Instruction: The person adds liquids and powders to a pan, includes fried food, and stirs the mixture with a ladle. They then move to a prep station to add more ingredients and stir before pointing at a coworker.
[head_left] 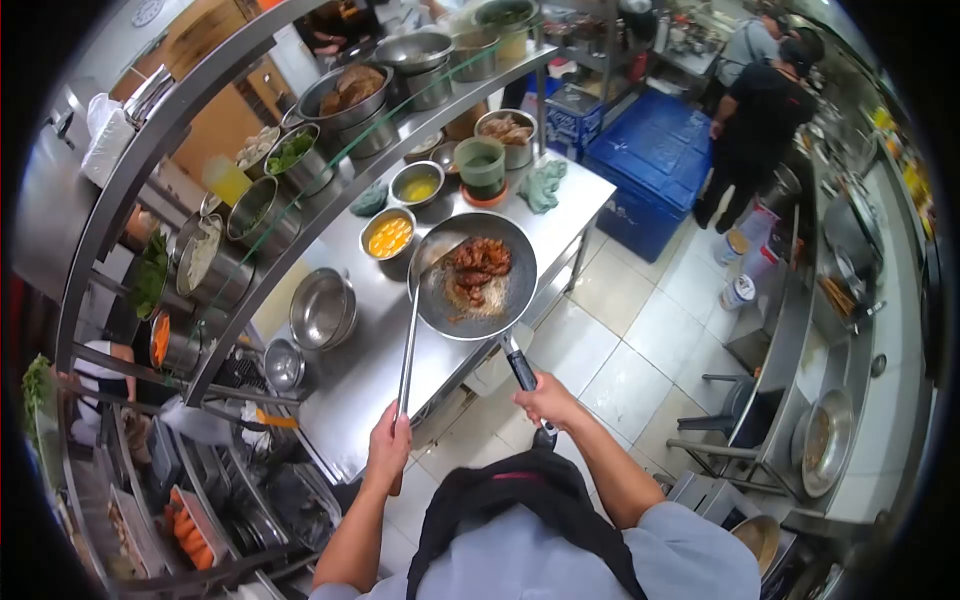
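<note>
The left hand [390, 438] comes up from the lower edge, forearm rising steeply and leaning slightly inward, and its fingers are closed around the long handle of a metal utensil [409, 345]. The right hand [547, 399] reaches in from the other side, its forearm slanting up and inward from a bent elbow below a grey sleeve [690, 545]; it grips the black handle of a pan [512, 300]. The hands are apart, at about the same level in the view, with the black apron [510, 500] below and between them.

Some finger surfaces are turned away, so the full wrap of each grip cannot be seen. A brown end of the utensil shows just below the left hand. Its head dips into the pan beside the food, and its exact shape is hard to make out. Whether the pan rests on the table [345, 400] or is held just above it, I cannot tell. Dark lens borders cut off the corners, and the left upper arm runs out of view.

The pan lies ahead of both hands, roughly between them, near the table's edge. Brown, glossy food [482, 258] sits in its middle, with sauce smeared beneath. Just beyond the pan's left rim stands a bowl of yolks [389, 236]; a green tub [480, 165] stands behind the pan.
</note>
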